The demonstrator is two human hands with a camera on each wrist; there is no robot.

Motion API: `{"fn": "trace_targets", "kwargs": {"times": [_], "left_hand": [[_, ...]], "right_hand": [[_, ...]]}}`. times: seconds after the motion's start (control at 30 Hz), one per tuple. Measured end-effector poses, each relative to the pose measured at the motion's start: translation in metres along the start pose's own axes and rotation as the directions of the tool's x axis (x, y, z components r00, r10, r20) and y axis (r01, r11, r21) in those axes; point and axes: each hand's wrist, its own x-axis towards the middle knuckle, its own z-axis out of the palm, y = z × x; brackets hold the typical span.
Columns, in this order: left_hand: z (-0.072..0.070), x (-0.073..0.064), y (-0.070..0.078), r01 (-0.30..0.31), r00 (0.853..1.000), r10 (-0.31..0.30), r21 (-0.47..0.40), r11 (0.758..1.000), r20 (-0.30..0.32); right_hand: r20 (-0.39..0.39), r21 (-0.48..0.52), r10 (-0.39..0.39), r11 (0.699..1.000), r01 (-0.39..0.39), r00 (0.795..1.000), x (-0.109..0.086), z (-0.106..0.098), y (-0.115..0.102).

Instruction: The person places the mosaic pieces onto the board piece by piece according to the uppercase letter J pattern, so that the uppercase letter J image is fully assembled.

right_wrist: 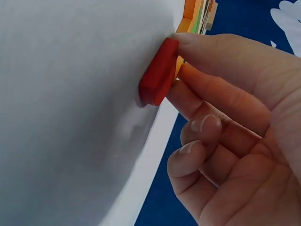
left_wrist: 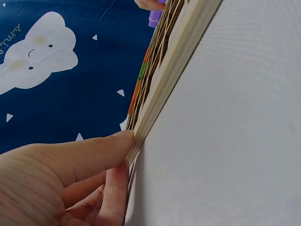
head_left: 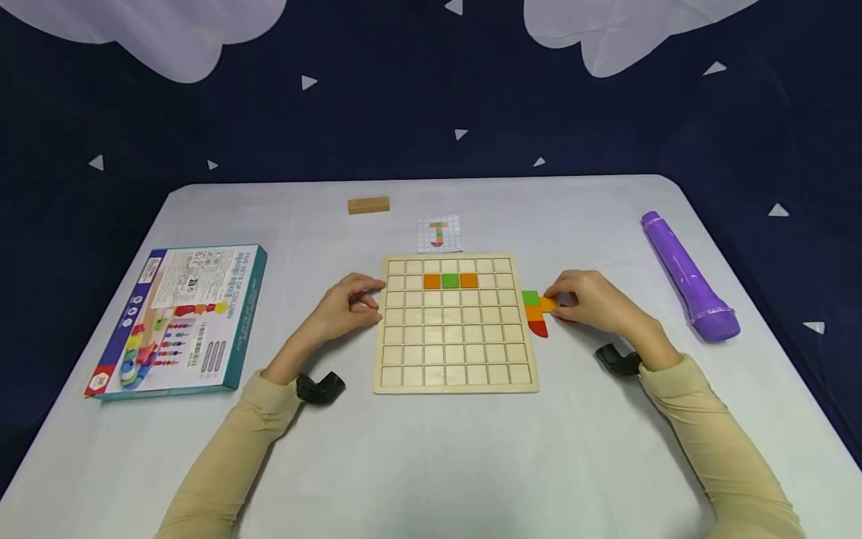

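Observation:
My left hand rests at the left edge of the wooden grid board, thumb and index fingertips against the rim. My right hand pinches an orange tile just right of the board. Directly beside it lie a green tile, another orange tile and a red curved-edge tile. In the right wrist view the red tile partly hides the pinched one. Two orange tiles flank a green tile in the board's second row.
Behind the board lies a pattern card with a J-like coloured shape, and a wooden block to its left. A toy box lies at left, a purple flashlight-shaped object at right. Black wrist devices are on both wrists.

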Motion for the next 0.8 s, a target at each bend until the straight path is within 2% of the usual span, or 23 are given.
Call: {"fn": "trace_targets", "kwargs": {"times": [0.4,0.8], "left_hand": [[-0.0003,0.0006,-0.0003,0.0,1.0,0.0,-0.017,1.0,0.0],[-0.0001,0.0015,-0.0009,0.003,1.0,-0.003,-0.021,1.0,0.0]], "right_hand": [[-0.032,-0.077,-0.007,0.997,0.005,0.999,0.0003,0.0016,0.0025],[-0.051,-0.101,-0.023,0.995,0.018,0.998,0.0026,0.0005,0.0001]]}}
